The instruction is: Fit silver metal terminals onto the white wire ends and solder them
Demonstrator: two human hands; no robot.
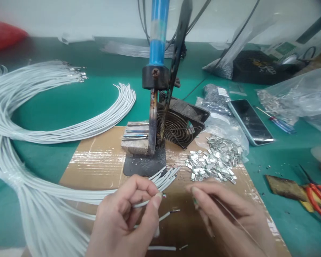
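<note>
My left hand (131, 217) pinches the end of a white cable (141, 204) between thumb and fingertips, at the lower centre. Coloured wire tips (164, 195) show just past the thumb. To its right, a short distance apart, my right hand (224, 214) has thumb and index finger together; a thin strand (238, 221) runs back across it, and what lies at the fingertips is too small to name. Other cable ends fan out behind and below my left hand. Small metal connectors (214, 160) lie in a pile beyond my right hand.
Cable bundles (64, 134) curve across the left. A blue-handled upright tool (159, 32) stands over a block (135, 146), beside a small fan (179, 125). Cardboard (96, 160) covers the green table (53, 160). At right are a phone (251, 121), screwdrivers (279, 123) and orange-handled pliers (319, 198).
</note>
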